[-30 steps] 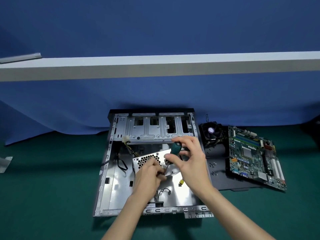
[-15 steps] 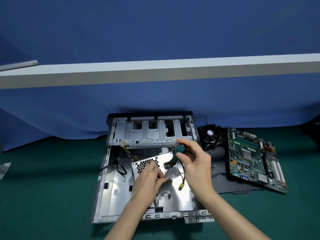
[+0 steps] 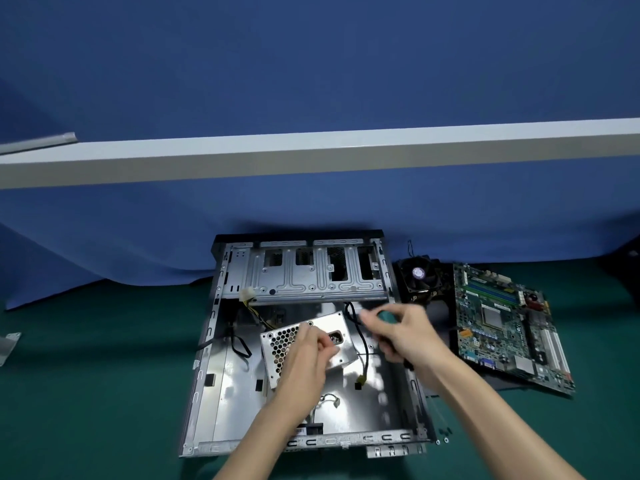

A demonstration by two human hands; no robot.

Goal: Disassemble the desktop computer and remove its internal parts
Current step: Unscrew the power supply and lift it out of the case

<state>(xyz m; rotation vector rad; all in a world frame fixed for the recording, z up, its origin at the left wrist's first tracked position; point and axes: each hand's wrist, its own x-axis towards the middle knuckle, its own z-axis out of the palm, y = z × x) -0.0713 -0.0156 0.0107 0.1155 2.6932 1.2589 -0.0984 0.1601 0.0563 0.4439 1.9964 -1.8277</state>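
The open metal computer case (image 3: 221,386) lies flat on the green table. Inside it a silver power supply (image 3: 282,344) with a honeycomb grille sits tilted, black and yellow cables (image 3: 362,344) trailing from it. My left hand (image 3: 308,362) grips the power supply's near face, fingers curled by its socket. My right hand (image 3: 405,336) holds a green-handled screwdriver (image 3: 384,316) to the right of the power supply, over the case's right side. The drive cage (image 3: 301,275) fills the case's far end.
A cooler fan (image 3: 419,275) and a green motherboard (image 3: 502,323) lie on a dark panel right of the case. Small screws (image 3: 443,434) rest by the case's near right corner. A metal bracket (image 3: 8,344) sits at the far left. A blue cloth hangs behind.
My right hand with the screwdriver has moved right, away from the power supply. My left hand stays on the power supply, whose cables now show beside it.
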